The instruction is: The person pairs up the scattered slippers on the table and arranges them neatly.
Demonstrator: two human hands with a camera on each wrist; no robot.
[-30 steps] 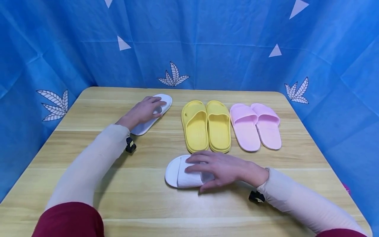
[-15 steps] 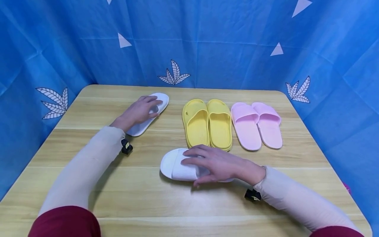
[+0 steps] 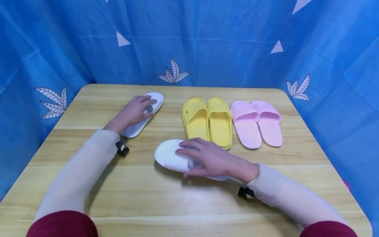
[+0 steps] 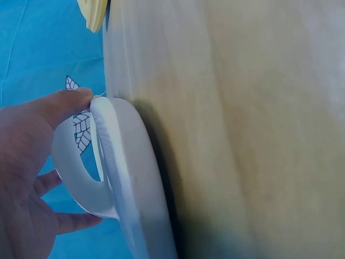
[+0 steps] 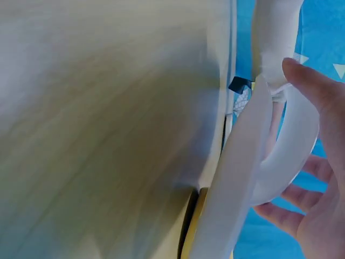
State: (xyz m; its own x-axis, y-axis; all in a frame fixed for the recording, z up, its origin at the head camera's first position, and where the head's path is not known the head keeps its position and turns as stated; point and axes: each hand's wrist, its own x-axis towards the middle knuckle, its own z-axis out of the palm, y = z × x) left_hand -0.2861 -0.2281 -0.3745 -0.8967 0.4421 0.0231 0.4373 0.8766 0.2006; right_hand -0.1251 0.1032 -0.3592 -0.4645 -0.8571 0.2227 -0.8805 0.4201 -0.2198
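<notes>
My left hand [image 3: 130, 111] grips a white slipper [image 3: 157, 98] by its strap, at the back left of the wooden table. In the left wrist view the thumb presses one side of this slipper's strap, the fingers reaching round the other side. Nearer the middle, my right hand [image 3: 210, 160] holds a second white slipper [image 3: 167, 152] with a ribbed strap, its toe pointing left. The right wrist view has that slipper's sole [image 5: 237, 167] raised off the wood, the thumb and fingers on opposite sides of the strap. My palms hide part of both slippers.
A pair of yellow slippers [image 3: 220, 130] stands side by side just beyond my right hand. Right of them lies a pair of pink slippers [image 3: 247, 131]. A blue patterned cloth [image 3: 231, 65] hangs behind and beside the wooden table [image 3: 142, 197].
Both hands have moved left with their white slippers. The right-hand slipper has also shifted away from me and turned a little. The yellow and pink pairs have stayed put.
</notes>
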